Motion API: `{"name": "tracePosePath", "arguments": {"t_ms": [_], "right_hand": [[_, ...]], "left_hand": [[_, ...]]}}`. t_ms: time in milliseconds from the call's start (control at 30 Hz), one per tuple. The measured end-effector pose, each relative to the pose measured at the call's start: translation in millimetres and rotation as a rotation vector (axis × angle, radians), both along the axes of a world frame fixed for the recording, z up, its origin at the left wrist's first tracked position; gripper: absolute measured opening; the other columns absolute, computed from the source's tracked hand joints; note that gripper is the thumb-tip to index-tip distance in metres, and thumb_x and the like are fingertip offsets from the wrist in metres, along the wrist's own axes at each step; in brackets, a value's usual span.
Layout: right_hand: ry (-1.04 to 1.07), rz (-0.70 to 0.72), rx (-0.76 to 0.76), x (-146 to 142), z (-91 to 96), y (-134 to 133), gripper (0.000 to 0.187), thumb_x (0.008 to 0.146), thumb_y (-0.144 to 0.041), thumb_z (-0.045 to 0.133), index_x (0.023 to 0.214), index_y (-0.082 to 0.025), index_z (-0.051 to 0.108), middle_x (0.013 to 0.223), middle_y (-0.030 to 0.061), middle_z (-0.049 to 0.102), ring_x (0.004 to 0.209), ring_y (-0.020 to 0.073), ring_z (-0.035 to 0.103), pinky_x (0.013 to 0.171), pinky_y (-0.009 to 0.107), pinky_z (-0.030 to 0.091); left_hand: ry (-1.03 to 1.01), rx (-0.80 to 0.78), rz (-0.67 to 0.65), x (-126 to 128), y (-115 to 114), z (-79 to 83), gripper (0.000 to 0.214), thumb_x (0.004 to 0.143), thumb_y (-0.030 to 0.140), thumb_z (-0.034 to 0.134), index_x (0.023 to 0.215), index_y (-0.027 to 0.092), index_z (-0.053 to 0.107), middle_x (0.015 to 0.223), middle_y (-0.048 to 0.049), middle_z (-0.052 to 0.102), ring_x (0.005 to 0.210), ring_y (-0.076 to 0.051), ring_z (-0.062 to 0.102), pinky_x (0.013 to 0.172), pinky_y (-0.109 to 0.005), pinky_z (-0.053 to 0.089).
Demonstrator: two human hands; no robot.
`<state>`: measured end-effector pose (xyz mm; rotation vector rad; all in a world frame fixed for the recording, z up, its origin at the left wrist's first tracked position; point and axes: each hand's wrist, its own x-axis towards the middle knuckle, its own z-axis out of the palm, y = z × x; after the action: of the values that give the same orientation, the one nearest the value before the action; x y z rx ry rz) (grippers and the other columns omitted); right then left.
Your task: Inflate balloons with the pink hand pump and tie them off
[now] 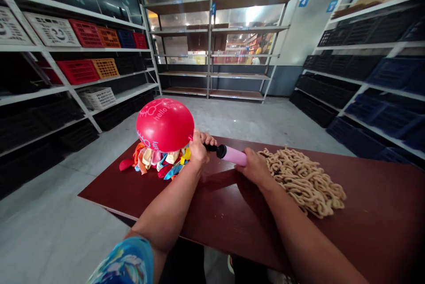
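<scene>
Patterned blue fabric of a sleeve (126,259) is seen at the near left, with a bare forearm (169,204) extended from it over the dark red-brown surface (215,213). At the far end of that arm, the fingers of the left hand (200,149) are closed, and the neck of an inflated red balloon (165,120) is pinched between them; beside it, the black end of a pump (234,155) is also held. How the neck and the pump's tip are joined cannot be told, since both are covered by the hand. The pump's pink barrel is gripped by the fingers of the right hand (255,168), which are wrapped around it near its right end. The balloon is held over the left part of the surface, marked with pale "hello kitty" lettering, and partly hidden beneath it is a heap of limp, many-coloured balloons (146,160). To the right of the right hand, a loose pile of tan cord (305,182) is spread on the surface. Beyond, grey floor (265,118) is shown, and a tall metal rack (210,53) is placed at the far side. Crates (78,71) are kept on left shelving (134,93), and dark bins (341,89) are stacked on right shelving (361,46).
</scene>
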<state>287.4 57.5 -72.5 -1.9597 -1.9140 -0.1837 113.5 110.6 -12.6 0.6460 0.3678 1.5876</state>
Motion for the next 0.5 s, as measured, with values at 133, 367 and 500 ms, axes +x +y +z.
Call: {"name": "tracePosePath", "arguments": {"t_ms": [133,367,500], "right_hand": [[0.039,0.136,0.121,-11.2,5.1,-3.1,0.066,0.071,-0.053,0.062,0.124,-0.018,0.045,0.114,0.0124,0.058,0.103,0.0280,0.052,0.090,0.041,0.032],[-0.005,0.376,0.261,-25.1,17.8,-8.5,0.064,0.083,-0.045,0.054,0.139,-0.022,0.032,0.129,0.0084,0.051,0.115,0.0226,0.046,0.099,0.039,0.030],[-0.038,0.364,0.224,-26.7,21.1,-11.4,0.052,0.084,-0.032,0.054,0.134,-0.025,0.041,0.127,0.0064,0.051,0.108,0.0222,0.048,0.092,0.035,0.036]], "left_hand": [[0.006,-0.008,0.018,3.6,-1.8,-2.8,0.051,0.081,0.052,0.049,0.050,0.019,0.026,0.046,0.0043,0.029,0.041,-0.009,0.037,0.047,-0.027,0.038],[-0.005,-0.019,-0.025,14.4,-15.7,-0.8,0.048,0.086,0.045,0.045,0.050,0.019,0.025,0.045,0.0037,0.029,0.042,-0.010,0.038,0.050,-0.027,0.040],[0.027,0.015,-0.044,15.8,-19.5,-0.4,0.048,0.086,0.040,0.044,0.048,0.019,0.024,0.045,0.0029,0.030,0.043,-0.010,0.041,0.052,-0.028,0.042]]}}
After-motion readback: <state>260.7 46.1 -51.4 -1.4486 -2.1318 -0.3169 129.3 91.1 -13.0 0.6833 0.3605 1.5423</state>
